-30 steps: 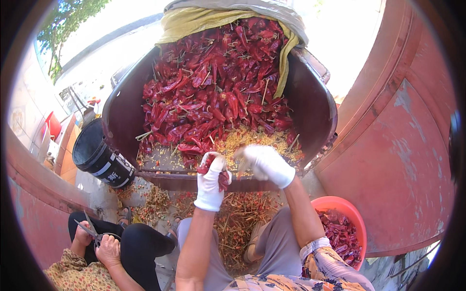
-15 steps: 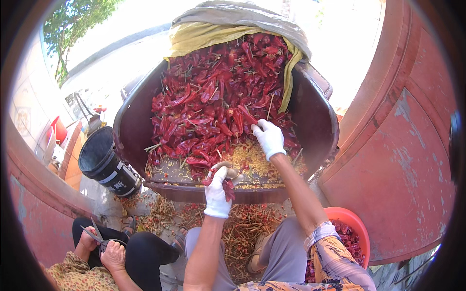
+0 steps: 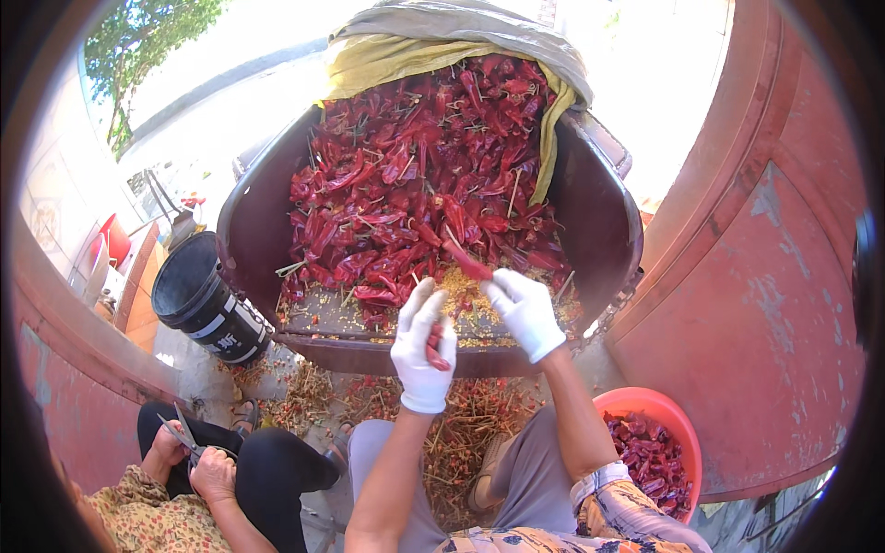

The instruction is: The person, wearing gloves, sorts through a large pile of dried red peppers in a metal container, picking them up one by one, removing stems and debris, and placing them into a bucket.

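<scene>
You're picking: your white-gloved right hand (image 3: 529, 316) clamps a long red pepper (image 3: 469, 264), while your white-gloved left hand (image 3: 418, 359), fingers around crumpled red pods (image 3: 435, 349), likely needs gentleness.

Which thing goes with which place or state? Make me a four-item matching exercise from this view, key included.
Column one
1. black bucket
2. orange-red basin
3. scissors
4. right hand

Column two
A. in a co-worker's hands
B. pinching a long red pepper
C. left of the dark bin
D. beside the person's right leg

Pairs: 1-C; 2-D; 3-A; 4-B
</scene>
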Demonstrator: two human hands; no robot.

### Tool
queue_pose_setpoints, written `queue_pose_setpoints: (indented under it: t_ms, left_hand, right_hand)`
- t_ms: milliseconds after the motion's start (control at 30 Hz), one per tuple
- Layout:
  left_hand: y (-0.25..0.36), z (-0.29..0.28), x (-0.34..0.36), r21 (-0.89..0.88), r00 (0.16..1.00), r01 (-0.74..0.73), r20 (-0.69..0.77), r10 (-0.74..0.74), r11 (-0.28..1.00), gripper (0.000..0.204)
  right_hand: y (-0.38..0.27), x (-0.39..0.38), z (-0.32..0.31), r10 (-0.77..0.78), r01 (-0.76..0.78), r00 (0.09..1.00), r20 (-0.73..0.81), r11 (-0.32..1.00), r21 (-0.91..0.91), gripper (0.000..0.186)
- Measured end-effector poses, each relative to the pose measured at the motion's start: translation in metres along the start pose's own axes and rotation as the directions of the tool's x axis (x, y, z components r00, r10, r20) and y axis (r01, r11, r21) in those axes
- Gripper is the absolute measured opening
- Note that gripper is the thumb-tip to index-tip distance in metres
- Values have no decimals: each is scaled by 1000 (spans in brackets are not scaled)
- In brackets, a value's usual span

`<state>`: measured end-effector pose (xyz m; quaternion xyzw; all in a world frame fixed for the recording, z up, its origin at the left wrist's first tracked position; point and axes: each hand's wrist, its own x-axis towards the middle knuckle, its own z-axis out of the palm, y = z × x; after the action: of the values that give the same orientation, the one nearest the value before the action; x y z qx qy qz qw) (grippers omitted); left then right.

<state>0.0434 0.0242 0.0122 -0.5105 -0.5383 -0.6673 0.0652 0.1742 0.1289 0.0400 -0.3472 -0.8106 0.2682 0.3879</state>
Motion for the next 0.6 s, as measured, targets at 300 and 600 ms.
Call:
queue_pose_setpoints:
  t_ms: [300, 600]
  left_hand:
    - [7, -6, 0, 67, 970, 43, 236, -58, 997, 36]
    - [2, -7, -9, -16, 924, 283, 272, -268, 959, 17]
  right_hand:
    - [-10, -27, 1, -255, 250, 958, 132, 967, 53, 23]
    - [-26, -34, 8, 102, -159, 983, 152, 886, 436, 16]
